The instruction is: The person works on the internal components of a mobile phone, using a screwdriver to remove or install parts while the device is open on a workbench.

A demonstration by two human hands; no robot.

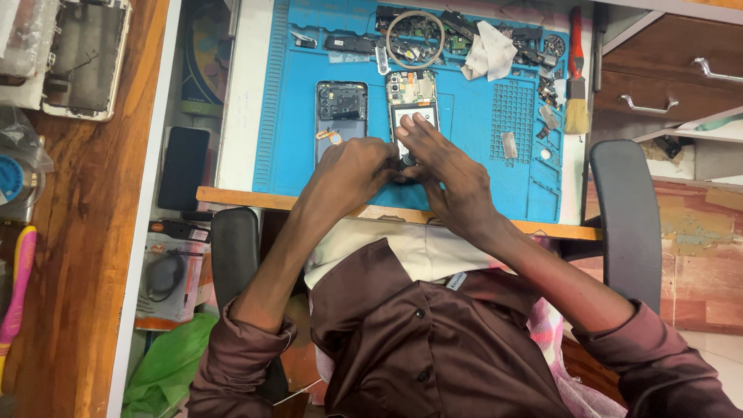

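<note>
An opened phone [411, 93] with its circuit boards exposed lies upright on a blue repair mat [472, 124]. Both hands meet over its lower end. My left hand [352, 169] is curled, fingertips pinching at the phone's bottom edge, where something small and dark shows. My right hand [447, 166] lies over the phone's lower half, fingers stretched across the white battery area and thumb at the bottom edge. A dark phone back cover [341, 104] with an orange flex piece lies just left of the opened phone, close to my left hand.
At the mat's back are a wire ring [416, 37], a crumpled white tissue [489, 51] and several small parts. A red-handled brush [576, 77] lies at the right. A black phone [184, 166] sits left of the mat. Chair armrests [625, 217] flank my body; drawers stand right.
</note>
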